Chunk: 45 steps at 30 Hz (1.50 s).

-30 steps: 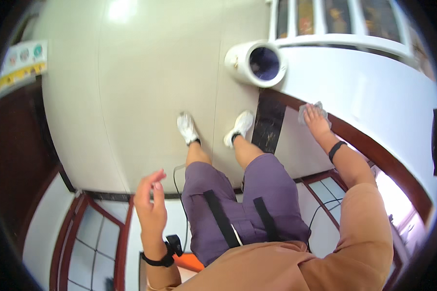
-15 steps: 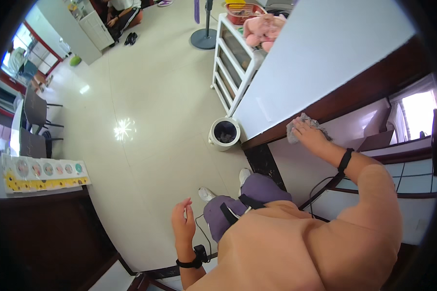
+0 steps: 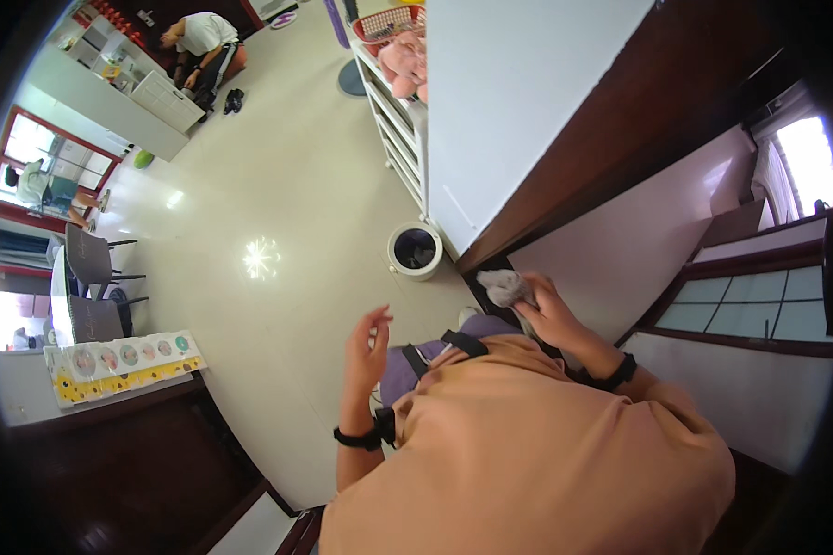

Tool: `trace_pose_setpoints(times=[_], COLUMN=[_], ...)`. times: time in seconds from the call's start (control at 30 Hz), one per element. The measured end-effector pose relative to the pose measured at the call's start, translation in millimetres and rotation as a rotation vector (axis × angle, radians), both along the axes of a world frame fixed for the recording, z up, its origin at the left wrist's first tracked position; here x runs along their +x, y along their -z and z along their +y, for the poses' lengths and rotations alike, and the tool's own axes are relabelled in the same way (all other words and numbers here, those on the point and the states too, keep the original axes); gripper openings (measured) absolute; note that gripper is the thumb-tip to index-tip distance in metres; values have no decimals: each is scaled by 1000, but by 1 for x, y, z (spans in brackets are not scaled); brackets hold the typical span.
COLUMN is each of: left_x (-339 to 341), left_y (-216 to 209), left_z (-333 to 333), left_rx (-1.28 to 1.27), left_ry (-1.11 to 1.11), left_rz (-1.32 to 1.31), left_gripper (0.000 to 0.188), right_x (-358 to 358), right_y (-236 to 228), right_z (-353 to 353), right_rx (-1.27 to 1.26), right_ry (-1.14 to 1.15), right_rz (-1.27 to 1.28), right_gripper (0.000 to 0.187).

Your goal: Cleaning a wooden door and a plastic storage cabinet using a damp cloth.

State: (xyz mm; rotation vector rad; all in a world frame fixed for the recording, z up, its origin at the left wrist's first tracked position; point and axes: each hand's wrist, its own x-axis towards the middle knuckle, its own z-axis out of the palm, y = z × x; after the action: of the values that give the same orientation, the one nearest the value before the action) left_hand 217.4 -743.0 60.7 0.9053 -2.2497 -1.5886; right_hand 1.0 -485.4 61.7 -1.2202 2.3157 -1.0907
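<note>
A crumpled grey cloth (image 3: 503, 287) is gripped in my right hand (image 3: 553, 316), in front of my body and just right of the trash bin. The hand and cloth are apart from the dark wooden door frame (image 3: 590, 153) above them. My left hand (image 3: 368, 344) is raised on the left side of my body. Its fingers are slightly bent and apart, with nothing in them. Both wrists wear black bands.
A white trash bin (image 3: 415, 252) with a dark liner stands by the wall corner. Beyond it is a white drawer rack (image 3: 393, 129) with a pink plush toy (image 3: 405, 65). Chairs (image 3: 89, 256) and a patterned panel (image 3: 125, 365) are left. One person (image 3: 204, 42) crouches far off; another (image 3: 35, 185) is far left.
My right hand has left the dark wooden frame and come down and left toward my body, still holding the cloth. My left hand has risen a little. The view has turned.
</note>
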Motion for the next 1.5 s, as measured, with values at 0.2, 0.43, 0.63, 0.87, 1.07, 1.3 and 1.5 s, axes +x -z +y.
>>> trace_pose_setpoints(times=[0.2,0.43,0.63,0.87,1.07,1.3,1.5], left_x=[-63,-64,-33,-26,-51,-120,-185], left_y=[-66,-100,-111,-120,-89,-84,-97], left_z=[-23,-88,-161,-215,-271,-358,-433], left_rx=[78,612,533,152,185,-57,-170], left_ry=[343,477,482,731,458,390,446], left_rz=[313,188,49,-81,60,-14,-97], left_gripper=[46,35,28,20,14,25,29], right_x=[20,58,96,108,64,-3,-67], right_y=[-77,-92,-77,-60,-35,-10,-20], right_z=[-78,-167,-245,-298,-317,-419,-499], right_rx=[-388,-833,-751,-526,-802,-740,-733], right_ry=[-91,110,148,114,262,4,89], right_rz=[-938,-1620,-1415,-1432,-1728,-1566,-1428], right_gripper=[37,63,71,72,46,58,53])
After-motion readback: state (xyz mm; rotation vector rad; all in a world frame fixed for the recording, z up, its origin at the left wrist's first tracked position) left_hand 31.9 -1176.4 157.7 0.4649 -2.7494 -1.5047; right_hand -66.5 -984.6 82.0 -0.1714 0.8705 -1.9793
